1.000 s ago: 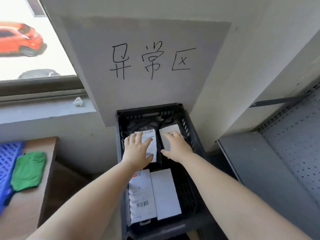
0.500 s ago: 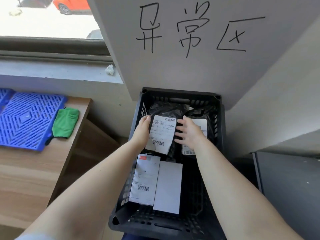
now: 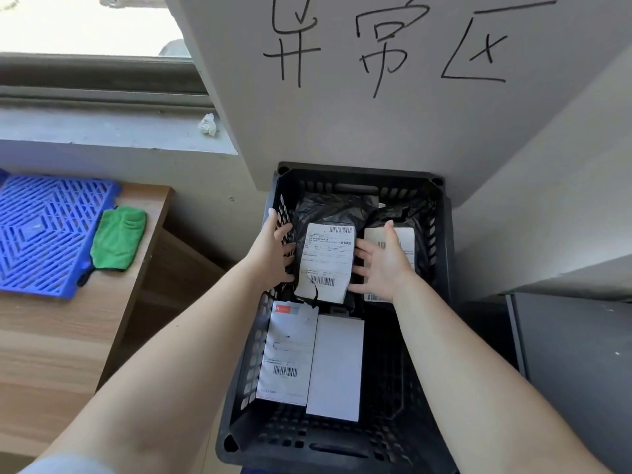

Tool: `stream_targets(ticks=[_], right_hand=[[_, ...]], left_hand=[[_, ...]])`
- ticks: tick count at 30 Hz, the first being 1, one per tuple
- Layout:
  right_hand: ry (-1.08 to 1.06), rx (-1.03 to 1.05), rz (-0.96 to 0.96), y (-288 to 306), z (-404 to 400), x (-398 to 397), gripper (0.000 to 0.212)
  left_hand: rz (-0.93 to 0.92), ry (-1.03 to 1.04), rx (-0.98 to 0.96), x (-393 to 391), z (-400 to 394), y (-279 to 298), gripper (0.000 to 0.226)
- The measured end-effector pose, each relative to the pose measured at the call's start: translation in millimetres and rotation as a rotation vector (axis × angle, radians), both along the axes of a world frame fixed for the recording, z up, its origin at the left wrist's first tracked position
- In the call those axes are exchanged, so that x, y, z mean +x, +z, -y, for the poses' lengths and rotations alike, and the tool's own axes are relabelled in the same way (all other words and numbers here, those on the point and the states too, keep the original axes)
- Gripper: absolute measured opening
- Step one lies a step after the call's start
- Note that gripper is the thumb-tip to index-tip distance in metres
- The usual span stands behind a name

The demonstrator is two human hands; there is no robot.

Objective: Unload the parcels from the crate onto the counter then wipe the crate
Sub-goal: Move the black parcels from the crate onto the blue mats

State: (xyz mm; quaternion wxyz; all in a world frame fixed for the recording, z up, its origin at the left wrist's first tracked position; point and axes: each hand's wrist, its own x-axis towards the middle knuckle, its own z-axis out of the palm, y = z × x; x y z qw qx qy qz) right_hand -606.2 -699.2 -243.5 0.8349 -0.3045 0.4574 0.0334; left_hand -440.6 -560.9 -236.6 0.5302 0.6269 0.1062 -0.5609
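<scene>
Risk: the black bagged parcel point(image 3: 326, 248) looked soft and slippery. It could sag or slide out between the palms on lifting, and its loose label corner could snag. The left hand point(image 3: 273, 249) pressed its left edge, fingers spread against the bag; the right hand point(image 3: 383, 263) pressed the right edge, fingers straight. A second black parcel point(image 3: 407, 220) lay just right of that hand. Two white flat parcels point(image 3: 309, 360) lay nearer the person, all inside the black crate point(image 3: 441, 268). The desk point(image 3: 51, 336) stood well left.
</scene>
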Motion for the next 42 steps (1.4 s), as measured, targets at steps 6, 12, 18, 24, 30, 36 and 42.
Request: stream_targets(ticks=[6, 12, 18, 24, 30, 36, 42], right_hand=[[0.022, -0.055, -0.006, 12, 3, -10, 0.101], [-0.041, -0.076, 0.006, 22, -2, -22, 0.101], [-0.063, -0.175, 0.040, 36, -7, -25, 0.097], [-0.114, -0.336, 0.027, 62, -8, -10, 0.055], [0.010, -0.314, 0.148, 86, -17, 12, 0.068], [0.147, -0.306, 0.221, 96, -40, 39, 0.047], [0.281, -0.433, 0.250, 108, -93, 85, 0.034]], left_hand=[[-0.082, -0.018, 0.012, -7, -5, 8, 0.103], [-0.066, 0.024, -0.025, -15, -11, 14, 0.087], [-0.051, -0.020, -0.081, -12, -14, 28, 0.084], [0.009, -0.033, -0.177, -8, -26, 62, 0.055], [0.284, 0.007, -0.206, -5, -55, 92, 0.042], [0.318, 0.195, -0.203, -4, -99, 106, 0.039], [0.300, 0.401, -0.195, 1, -162, 108, 0.055]])
